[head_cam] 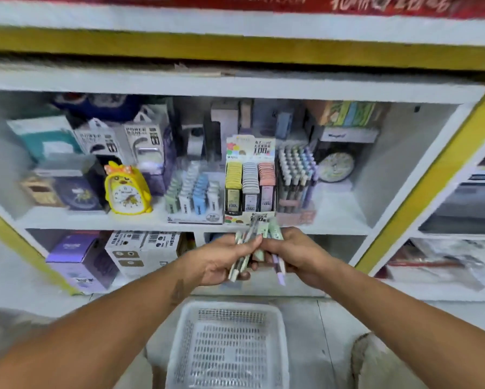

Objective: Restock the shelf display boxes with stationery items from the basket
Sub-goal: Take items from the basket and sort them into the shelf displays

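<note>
White shelving with yellow trim fills the view, its middle shelf (67,217) crowded with display boxes. Both hands meet just below that shelf's front edge, sharing a bundle of pastel pens (259,245): the left hand (221,259) curls round several green-capped ones, while the right hand (297,256) grips others — a purple one pokes out beneath it. They seem to be sorting the pens by colour (a guess) for the pen display box (296,181) just above. Below, the white basket (227,310) sits on the floor — apparently emptied.
</note>
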A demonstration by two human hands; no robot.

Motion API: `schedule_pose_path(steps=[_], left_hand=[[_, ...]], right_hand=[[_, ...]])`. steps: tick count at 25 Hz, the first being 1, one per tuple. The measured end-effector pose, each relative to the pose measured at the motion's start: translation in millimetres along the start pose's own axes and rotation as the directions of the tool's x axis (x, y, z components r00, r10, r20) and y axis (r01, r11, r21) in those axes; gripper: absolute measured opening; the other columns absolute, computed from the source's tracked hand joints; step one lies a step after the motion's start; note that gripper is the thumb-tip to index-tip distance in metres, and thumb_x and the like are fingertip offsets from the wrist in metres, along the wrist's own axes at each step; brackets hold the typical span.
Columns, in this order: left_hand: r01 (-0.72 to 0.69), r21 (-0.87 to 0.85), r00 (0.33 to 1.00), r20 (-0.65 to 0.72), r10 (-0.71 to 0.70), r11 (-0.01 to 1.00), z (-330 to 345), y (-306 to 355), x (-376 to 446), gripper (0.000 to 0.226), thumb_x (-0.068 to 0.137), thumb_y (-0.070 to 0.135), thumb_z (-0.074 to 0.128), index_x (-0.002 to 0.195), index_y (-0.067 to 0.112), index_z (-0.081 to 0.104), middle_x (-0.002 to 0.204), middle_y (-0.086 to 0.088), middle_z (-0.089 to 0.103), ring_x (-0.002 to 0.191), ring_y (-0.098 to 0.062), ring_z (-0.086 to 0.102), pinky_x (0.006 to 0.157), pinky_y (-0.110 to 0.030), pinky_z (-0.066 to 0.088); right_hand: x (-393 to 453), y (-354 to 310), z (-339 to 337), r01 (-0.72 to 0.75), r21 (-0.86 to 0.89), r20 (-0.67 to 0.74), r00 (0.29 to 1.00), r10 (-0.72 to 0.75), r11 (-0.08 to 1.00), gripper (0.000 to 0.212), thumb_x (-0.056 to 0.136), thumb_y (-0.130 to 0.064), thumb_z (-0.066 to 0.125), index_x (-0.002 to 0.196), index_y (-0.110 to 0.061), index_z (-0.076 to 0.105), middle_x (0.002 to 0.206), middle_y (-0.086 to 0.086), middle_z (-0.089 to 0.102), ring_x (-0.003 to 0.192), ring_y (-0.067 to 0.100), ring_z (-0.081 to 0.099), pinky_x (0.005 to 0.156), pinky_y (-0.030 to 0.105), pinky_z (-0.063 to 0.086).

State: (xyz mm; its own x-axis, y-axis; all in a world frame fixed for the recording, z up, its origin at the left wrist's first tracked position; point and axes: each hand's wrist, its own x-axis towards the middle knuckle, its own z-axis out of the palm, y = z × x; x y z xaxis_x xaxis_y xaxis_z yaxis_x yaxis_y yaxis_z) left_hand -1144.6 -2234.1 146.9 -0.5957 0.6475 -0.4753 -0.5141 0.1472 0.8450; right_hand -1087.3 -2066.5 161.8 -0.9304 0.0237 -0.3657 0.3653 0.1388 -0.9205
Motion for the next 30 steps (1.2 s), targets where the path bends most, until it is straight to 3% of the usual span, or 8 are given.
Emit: schedule_pose_path(steps=[4,6,8,11,15,20,24,30], left_hand=[[-0.151,-0.057,0.988,-0.033,0.15,0.987,20,58,-30,0.023,0.081,0.029,0.075,0.093,0.011,0.079,0.102,-0.018,0.075,0.087,-0.025,0.074,0.061,-0.031,0.059],[-0.22,-0.116,0.975,-0.056,0.215,0.969,26,81,-39,0.022,0.077,0.02,0.077,0.096,0.01,0.078,0.098,-0.018,0.075,0.087,-0.027,0.075,0.063,-0.035,0.06],[-0.24,-0.104,0.97,-0.069,0.234,0.965,29,97,-44,0.033,0.073,0.014,0.079,0.104,0.005,0.072,0.096,-0.018,0.076,0.086,-0.027,0.075,0.062,-0.036,0.061],[-0.234,-0.059,0.97,-0.083,0.229,0.97,29,106,-47,0.039,0.076,0.003,0.079,0.112,-0.004,0.065,0.096,-0.023,0.074,0.084,-0.029,0.075,0.058,-0.031,0.059],[-0.238,-0.055,0.96,-0.162,0.227,0.97,23,105,-41,0.02,0.078,-0.011,0.073,0.096,-0.004,0.07,0.081,-0.022,0.073,0.067,-0.026,0.073,0.05,-0.027,0.057],[-0.313,-0.015,0.916,-0.267,0.298,0.949,14,111,-36,0.011,0.083,-0.01,0.067,0.088,-0.001,0.07,0.064,-0.015,0.067,0.052,-0.02,0.066,0.042,-0.024,0.051],[-0.378,0.126,0.851,-0.343,0.398,0.917,4,119,-35,0.015,0.083,-0.011,0.063,0.09,0.002,0.069,0.066,-0.012,0.069,0.054,-0.021,0.067,0.043,-0.023,0.05],[-0.367,0.162,0.818,-0.413,0.401,0.916,-20,126,-44,0.017,0.082,-0.007,0.071,0.094,0.005,0.07,0.075,-0.017,0.073,0.06,-0.025,0.07,0.045,-0.026,0.052]], right_hand=[[-14,-56,-3,0.168,0.043,-0.14,0.977,-0.16,0.985,0.033,0.093,-0.017,0.067,0.061,-0.021,0.074,0.054,-0.001,0.065,0.052,0.014,0.065,0.053,0.023,0.051],[-16,-77,-2,0.239,0.043,-0.209,0.952,-0.225,0.97,0.01,0.093,-0.021,0.067,0.087,-0.017,0.074,0.072,0.006,0.074,0.073,0.023,0.071,0.07,0.039,0.059],[-14,-92,-3,0.256,0.061,-0.24,0.942,-0.235,0.965,0.012,0.092,-0.026,0.067,0.099,-0.017,0.072,0.091,0.02,0.075,0.083,0.031,0.068,0.073,0.049,0.057],[-8,-100,-3,0.231,0.112,-0.259,0.946,-0.196,0.966,0.02,0.09,-0.03,0.069,0.098,-0.012,0.069,0.08,0.019,0.069,0.072,0.033,0.058,0.059,0.037,0.039],[6,-98,4,0.197,0.098,-0.269,0.949,-0.165,0.975,0.024,0.09,-0.037,0.07,0.1,-0.015,0.066,0.089,0.013,0.074,0.066,0.025,0.067,0.059,0.031,0.046],[28,-108,21,0.244,-0.187,-0.384,0.873,-0.3,0.951,0.034,0.094,-0.052,0.057,0.101,-0.019,0.061,0.086,-0.001,0.069,0.075,0.015,0.067,0.06,0.025,0.048],[34,-117,27,0.274,-0.078,-0.287,0.915,-0.285,0.959,0.04,0.097,-0.056,0.053,0.079,-0.021,0.059,0.051,-0.012,0.055,0.041,0.006,0.047,0.039,0.02,0.036],[43,-131,38,0.304,0.036,-0.043,0.952,-0.302,0.952,0.028,0.103,-0.042,0.05,0.097,-0.02,0.066,0.065,0.002,0.062,0.052,0.013,0.051,0.052,0.028,0.041]])
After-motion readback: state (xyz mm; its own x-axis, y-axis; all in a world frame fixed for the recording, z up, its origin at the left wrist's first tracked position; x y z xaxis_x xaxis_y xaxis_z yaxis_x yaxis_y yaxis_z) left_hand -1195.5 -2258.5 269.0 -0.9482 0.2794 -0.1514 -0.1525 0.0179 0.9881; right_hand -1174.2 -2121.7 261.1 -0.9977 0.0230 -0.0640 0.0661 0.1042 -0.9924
